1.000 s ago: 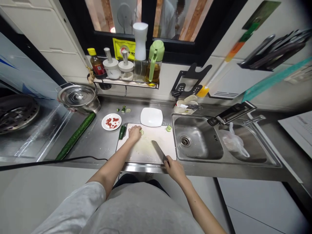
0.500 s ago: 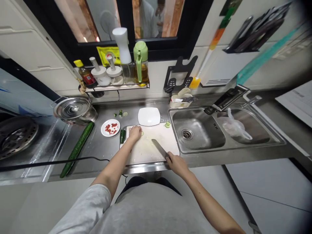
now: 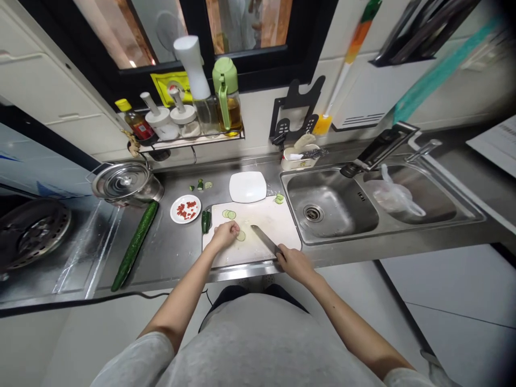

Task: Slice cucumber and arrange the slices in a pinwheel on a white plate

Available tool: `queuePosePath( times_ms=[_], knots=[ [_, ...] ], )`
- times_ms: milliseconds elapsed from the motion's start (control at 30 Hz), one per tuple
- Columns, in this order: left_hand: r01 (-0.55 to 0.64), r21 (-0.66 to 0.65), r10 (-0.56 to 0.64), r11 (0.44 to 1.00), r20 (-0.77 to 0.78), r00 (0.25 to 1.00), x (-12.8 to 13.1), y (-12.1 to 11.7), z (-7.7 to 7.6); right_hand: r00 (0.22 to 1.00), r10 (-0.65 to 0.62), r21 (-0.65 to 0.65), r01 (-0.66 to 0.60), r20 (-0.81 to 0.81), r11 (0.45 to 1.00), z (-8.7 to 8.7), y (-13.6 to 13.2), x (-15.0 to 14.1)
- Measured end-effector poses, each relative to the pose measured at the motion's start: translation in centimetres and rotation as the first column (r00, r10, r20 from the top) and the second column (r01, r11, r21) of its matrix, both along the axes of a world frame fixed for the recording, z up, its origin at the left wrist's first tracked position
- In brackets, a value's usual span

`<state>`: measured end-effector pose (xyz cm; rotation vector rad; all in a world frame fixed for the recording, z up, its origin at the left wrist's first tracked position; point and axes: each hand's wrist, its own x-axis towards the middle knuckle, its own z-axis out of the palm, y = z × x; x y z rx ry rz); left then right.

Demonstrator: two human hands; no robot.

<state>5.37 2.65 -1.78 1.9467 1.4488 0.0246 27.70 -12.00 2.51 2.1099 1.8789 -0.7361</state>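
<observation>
Basically, right hand (image 3: 295, 262)'s gripping the knife (image 3: 265, 238), left hand (image 3: 226, 235)'s curled at a cucumber slice (image 3: 241, 236) on the board (image 3: 258, 255).

Lidded metal pot (image 3: 128, 185), green-topped bottle (image 3: 229, 102) on shelf (image 3: 175, 144), plastic bag (image 3: 393, 196) in sink (image 3: 437, 201)

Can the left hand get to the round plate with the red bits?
Probably yes. The round plate sits close to the left hand, with just a dark green piece lying between them.

Right hand (image 3: 295, 262) gripping a knife (image 3: 265, 239)
</observation>
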Motion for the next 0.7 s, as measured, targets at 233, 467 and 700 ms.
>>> queuePosePath(
  times_ms=[233,467,700],
  knots=[
    [-0.058,0.080,0.069,0.995,-0.147,0.987,-1.6,-0.3,-0.9,0.988,0.154,-0.001,-0.154,0.006,0.988,0.2,0.8,-2.5],
    [-0.074,0.084,0.087,0.994,-0.166,0.982,-1.3,-1.1,-2.1,0.976,0.217,-0.012,-0.217,0.025,0.976,-0.3,1.8,-4.2],
    [-0.124,0.074,0.135,0.989,-0.170,0.976,-0.8,-1.2,-2.3,0.978,0.207,-0.005,-0.207,0.025,0.978,-0.7,2.2,-4.5]
  ],
)
